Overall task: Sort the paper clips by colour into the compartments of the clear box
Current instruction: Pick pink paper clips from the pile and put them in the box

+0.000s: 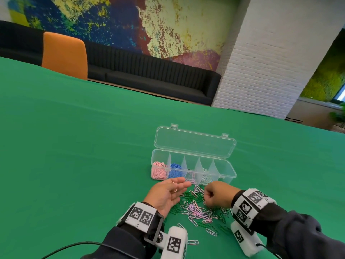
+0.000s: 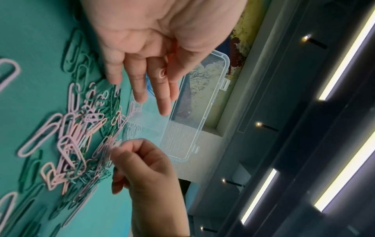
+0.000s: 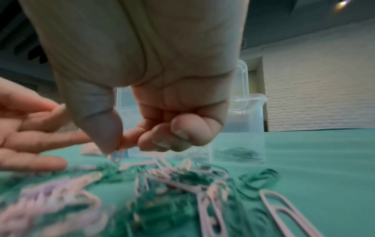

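Two clips [image 1: 173, 186] on flat left hand [image 1: 166, 195]; right hand [image 1: 216, 193] prob. pinching clip [image 3: 117, 155].

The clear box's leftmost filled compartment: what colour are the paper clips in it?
Pink. The paper clips fill the left end compartment of the clear box, clearest in the head view.

near paper clips [image 3: 67, 206] blurred in right wrist view, box's middle compartment contents [image 1: 191, 179] unclear

Both arms: dark sleeves [image 1: 291, 228], white wrist bands [image 1: 141, 215] with black square markers, black cable [image 1: 74, 246] trailing from left sleeve
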Demonstrator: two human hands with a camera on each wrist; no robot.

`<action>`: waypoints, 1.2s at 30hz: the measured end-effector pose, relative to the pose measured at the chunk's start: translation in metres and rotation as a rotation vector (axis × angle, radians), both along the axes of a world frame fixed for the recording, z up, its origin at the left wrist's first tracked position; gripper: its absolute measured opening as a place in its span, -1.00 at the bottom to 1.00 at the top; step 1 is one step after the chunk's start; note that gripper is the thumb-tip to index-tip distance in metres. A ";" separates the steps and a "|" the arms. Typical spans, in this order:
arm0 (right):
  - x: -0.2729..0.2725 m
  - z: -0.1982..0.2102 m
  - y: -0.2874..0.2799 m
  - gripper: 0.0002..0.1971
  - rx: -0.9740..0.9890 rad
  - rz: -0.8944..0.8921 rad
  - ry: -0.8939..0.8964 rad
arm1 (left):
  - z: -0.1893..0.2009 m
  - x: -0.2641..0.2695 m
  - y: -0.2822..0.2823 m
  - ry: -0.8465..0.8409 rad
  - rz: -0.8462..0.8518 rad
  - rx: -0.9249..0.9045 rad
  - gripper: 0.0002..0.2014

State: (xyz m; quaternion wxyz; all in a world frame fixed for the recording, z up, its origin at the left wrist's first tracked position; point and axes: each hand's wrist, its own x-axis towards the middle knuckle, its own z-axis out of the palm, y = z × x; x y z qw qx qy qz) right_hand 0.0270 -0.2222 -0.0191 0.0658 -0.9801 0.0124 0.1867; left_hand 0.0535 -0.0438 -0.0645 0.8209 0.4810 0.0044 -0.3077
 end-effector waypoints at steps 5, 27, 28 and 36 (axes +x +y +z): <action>-0.002 0.030 0.013 -0.89 0.388 -0.054 -0.146 | 0.000 0.001 -0.003 0.118 0.009 -0.131 -0.80; 0.009 -0.004 0.031 -0.80 -0.073 -0.167 0.037 | -0.003 0.003 -0.001 0.281 0.052 -0.175 -0.67; 0.009 -0.007 0.033 -0.78 -0.094 -0.153 0.046 | -0.003 0.003 -0.001 0.278 0.052 -0.173 -0.67; 0.009 0.011 0.028 -0.74 -0.023 -0.135 -0.002 | -0.006 0.004 -0.004 0.273 0.025 -0.154 -0.68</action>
